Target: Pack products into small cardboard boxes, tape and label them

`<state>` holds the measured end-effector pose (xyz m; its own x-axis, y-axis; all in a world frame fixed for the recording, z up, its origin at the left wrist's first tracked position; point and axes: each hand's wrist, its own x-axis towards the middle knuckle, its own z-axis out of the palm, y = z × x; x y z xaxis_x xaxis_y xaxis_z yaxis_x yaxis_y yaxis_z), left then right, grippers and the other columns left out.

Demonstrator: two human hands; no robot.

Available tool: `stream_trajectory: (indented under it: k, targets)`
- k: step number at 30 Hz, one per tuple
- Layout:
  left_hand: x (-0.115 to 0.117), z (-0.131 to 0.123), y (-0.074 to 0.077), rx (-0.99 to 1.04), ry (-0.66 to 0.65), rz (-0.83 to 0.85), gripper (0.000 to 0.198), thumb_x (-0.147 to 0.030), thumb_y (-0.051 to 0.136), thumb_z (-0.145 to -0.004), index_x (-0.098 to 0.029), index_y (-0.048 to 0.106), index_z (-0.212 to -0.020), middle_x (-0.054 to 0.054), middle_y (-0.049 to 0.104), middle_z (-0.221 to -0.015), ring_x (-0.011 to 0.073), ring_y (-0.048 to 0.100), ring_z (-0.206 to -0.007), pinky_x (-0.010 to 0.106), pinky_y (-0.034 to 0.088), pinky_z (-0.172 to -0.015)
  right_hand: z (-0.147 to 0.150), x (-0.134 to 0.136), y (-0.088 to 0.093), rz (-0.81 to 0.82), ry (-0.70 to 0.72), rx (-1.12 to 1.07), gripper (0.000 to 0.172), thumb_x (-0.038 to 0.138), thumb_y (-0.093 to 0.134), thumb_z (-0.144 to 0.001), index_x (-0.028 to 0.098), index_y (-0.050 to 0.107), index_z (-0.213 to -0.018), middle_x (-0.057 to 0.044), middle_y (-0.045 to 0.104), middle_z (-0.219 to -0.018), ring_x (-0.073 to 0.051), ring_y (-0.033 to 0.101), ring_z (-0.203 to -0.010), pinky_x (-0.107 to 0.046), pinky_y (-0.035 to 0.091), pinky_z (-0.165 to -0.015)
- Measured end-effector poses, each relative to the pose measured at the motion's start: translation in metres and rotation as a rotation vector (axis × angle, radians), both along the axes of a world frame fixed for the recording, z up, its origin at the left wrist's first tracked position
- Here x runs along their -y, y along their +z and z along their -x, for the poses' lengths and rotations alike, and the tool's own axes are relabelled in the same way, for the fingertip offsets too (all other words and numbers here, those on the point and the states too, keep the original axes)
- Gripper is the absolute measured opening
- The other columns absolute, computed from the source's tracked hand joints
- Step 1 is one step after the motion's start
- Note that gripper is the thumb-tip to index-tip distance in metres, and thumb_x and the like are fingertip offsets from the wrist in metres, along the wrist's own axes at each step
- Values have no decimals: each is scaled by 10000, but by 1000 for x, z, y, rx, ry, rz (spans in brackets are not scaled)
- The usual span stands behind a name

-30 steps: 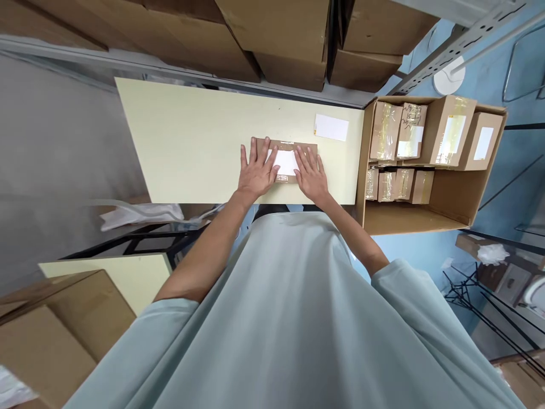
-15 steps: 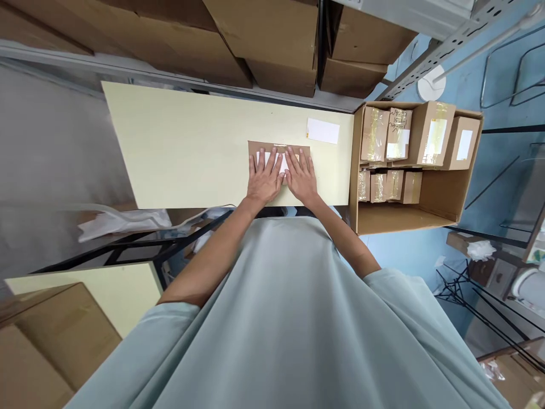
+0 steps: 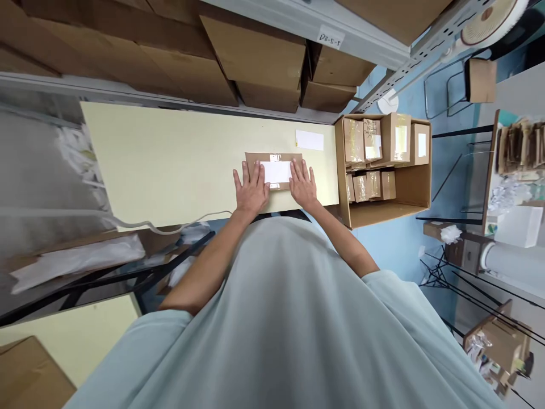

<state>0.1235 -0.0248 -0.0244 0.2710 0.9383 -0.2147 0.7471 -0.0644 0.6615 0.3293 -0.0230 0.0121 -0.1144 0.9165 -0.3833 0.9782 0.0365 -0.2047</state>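
A small flat cardboard box (image 3: 252, 158) with clear tape lies on the pale table in front of me. On its top is a white label (image 3: 276, 172). My left hand (image 3: 251, 190) rests over the box's left end, fingers spread, fingertips by the label's left edge. My right hand (image 3: 303, 184) lies at the right end with its fingers apart, touching the label's right edge. Neither hand grasps anything. Behind the box to the right, a second white label (image 3: 309, 140) lies flat on the table.
At the pale table's (image 3: 170, 165) right end stands an open carton (image 3: 374, 216) holding several small taped boxes. A shelf (image 3: 272, 25) with large cartons runs along the far edge. A white cable (image 3: 157, 230) hangs near the front left edge.
My hands have moved apart, uncovering the label and the middle of the box. The camera view has shifted, showing more of the room at the right.
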Motion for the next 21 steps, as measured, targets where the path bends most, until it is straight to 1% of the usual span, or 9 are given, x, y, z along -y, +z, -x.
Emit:
stream_trajectory:
  k: [4, 7, 10, 14, 17, 19, 21]
  targets:
    - [-2, -4, 6, 40, -77, -16, 824, -524, 285, -1181, -79, 346, -1872, 213, 279, -1958, 411, 32, -1876, 727, -116, -1488, 27, 7, 4, 15, 28, 25, 695, 332, 233, -1241, 134, 260, -1907, -52, 184, -1999, -308, 117, -1891, -562, 61, -1548]
    - [-6, -4, 8, 57, -148, -18, 800, -471, 298, -1169, -80, 375, -1863, 194, 295, -1955, 403, 62, -1876, 712, -100, -1496, 39, 9, 2, 21, 52, 24, 686, 352, 262, -1245, 175, 283, -1907, -37, 196, -1999, -287, 120, -1891, -546, 82, -1548]
    - [-8, 3, 7, 61, -158, -26, 794, -463, 302, -1167, -98, 372, -1868, 178, 294, -1959, 397, 72, -1876, 711, -106, -1493, 35, 9, 0, 17, 22, 28, 689, 377, 243, -1253, 172, 260, -1911, -45, 194, -1999, -286, 118, -1891, -549, 80, -1545]
    - [-4, 13, 4, 61, -111, -30, 836, -545, 301, -1178, -100, 317, -1886, 200, 264, -1963, 406, 77, -1875, 719, -94, -1490, 23, 13, -1, 0, -102, 64, 693, 361, 190, -1254, 155, 207, -1915, -58, 171, -2004, -298, 103, -1892, -573, 79, -1538]
    - [8, 14, 5, 48, -106, -31, 884, -592, 296, -1181, -55, 284, -1883, 234, 221, -1966, 420, 56, -1873, 709, -87, -1490, 23, 21, 0, 3, -124, 88, 701, 346, 209, -1246, 128, 201, -1913, -76, 147, -2007, -308, 98, -1892, -561, 70, -1538]
    - [18, 13, 8, 36, -126, -22, 893, -572, 324, -1178, -16, 270, -1875, 263, 183, -1966, 427, 54, -1872, 703, -76, -1492, 26, 30, 0, 1, -137, 89, 709, 350, 214, -1245, 109, 194, -1911, -95, 143, -2006, -311, 106, -1891, -554, 72, -1537]
    - [26, 13, 12, 29, -152, -9, 888, -533, 379, -1168, -5, 264, -1871, 285, 167, -1962, 434, 61, -1871, 722, -59, -1488, 31, 38, 1, 2, -154, 76, 713, 362, 216, -1247, 106, 196, -1911, -113, 142, -2003, -310, 111, -1891, -560, 89, -1534]
